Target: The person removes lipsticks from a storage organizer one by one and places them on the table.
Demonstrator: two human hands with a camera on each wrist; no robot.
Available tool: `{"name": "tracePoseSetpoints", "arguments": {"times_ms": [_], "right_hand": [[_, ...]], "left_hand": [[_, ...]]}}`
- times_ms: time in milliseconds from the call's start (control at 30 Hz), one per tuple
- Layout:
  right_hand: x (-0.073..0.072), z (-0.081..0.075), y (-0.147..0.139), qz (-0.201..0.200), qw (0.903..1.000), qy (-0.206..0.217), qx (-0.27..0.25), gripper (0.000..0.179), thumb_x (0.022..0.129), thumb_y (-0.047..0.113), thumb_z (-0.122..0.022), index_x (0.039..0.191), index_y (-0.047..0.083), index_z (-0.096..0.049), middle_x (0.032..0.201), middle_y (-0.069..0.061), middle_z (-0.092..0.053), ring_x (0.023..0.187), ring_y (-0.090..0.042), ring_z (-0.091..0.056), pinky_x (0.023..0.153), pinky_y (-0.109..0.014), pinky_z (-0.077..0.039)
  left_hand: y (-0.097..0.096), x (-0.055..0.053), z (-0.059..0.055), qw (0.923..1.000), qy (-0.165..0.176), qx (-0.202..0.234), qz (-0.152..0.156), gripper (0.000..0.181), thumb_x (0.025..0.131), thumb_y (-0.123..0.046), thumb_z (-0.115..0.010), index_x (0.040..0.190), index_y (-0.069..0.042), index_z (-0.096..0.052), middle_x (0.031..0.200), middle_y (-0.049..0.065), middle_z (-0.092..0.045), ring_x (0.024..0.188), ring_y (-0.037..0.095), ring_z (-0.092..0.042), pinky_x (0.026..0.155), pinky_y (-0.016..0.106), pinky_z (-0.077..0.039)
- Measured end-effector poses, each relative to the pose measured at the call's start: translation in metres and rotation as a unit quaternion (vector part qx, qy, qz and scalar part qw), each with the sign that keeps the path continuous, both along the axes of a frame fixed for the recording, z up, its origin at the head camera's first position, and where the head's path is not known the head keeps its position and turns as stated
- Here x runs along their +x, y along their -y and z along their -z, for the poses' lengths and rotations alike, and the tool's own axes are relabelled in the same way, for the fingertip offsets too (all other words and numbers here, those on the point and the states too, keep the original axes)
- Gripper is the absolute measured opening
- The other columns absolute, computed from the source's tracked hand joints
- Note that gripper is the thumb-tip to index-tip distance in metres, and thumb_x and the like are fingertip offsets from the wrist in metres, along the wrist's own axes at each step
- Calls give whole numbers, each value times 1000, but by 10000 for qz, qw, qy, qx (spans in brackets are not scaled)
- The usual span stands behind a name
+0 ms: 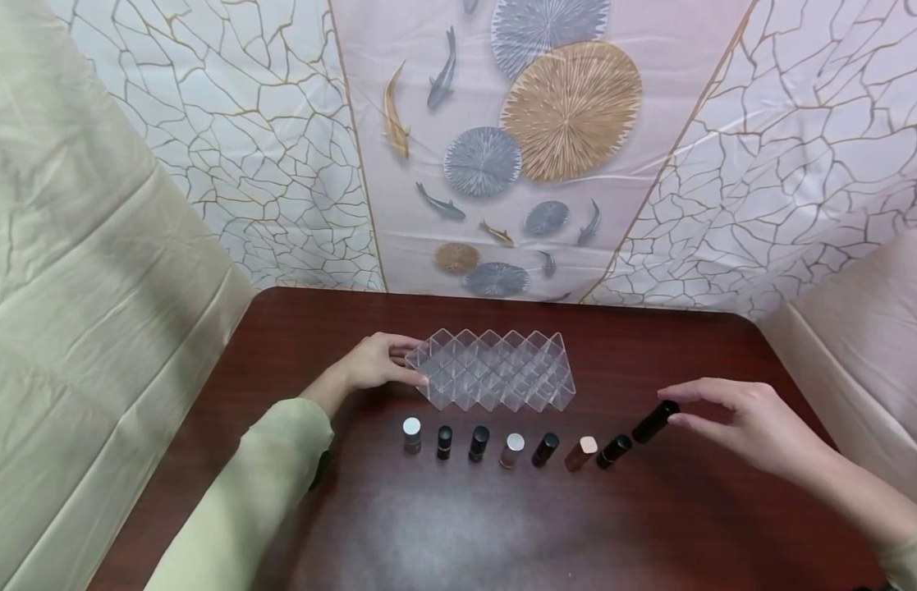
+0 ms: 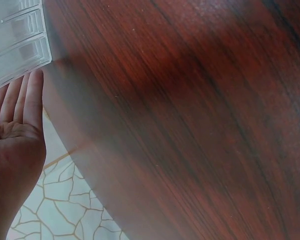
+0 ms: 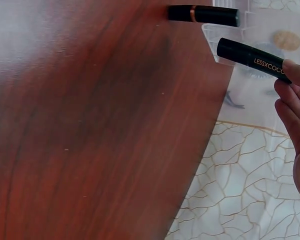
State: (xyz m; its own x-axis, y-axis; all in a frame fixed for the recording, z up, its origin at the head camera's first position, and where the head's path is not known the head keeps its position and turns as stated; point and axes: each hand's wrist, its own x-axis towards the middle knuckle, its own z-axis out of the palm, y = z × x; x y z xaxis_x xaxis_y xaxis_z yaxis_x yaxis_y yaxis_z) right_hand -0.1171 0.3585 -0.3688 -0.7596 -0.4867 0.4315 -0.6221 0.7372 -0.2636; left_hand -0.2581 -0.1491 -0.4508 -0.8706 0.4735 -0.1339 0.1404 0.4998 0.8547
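Note:
A clear plastic lipstick organizer (image 1: 495,371) with diamond-shaped compartments stands on the table. My left hand (image 1: 373,361) holds its left end, thumb at the near side and fingers along the far side. In the left wrist view those fingers (image 2: 34,97) look straight, tips right at the organizer's edge. At the right, my right hand (image 1: 754,419) pinches one end of a black lipstick tube (image 3: 252,57) between thumb and fingertips. The tube is tilted, with gold lettering along its side. Close beside it, a black lipstick with a gold band (image 1: 614,451) ends the row.
More lipsticks line up in front of the organizer: a white-capped one (image 1: 411,433), black ones (image 1: 479,443), another white-capped one (image 1: 512,450) and a brown one with a pinkish top (image 1: 580,453). The dark wooden table (image 1: 443,533) meets a patterned cloth (image 1: 495,205) at the back.

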Motion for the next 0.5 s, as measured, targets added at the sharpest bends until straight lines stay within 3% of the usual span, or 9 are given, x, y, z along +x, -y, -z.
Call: {"name": "tracePoseSetpoints", "arguments": {"times_ms": [500], "right_hand": [[6,31,-10,-4,9999,-120,-95,58,63,-4,-96,114,19,-82,104,9,-80,104,14,-65,91,-4,-45]], "left_hand": [[1,0,1,10000,21,46,-17,67,85,-22,-93,144,-2,-66,131,14,-75,124,30,-71,106,45,-55]]}}
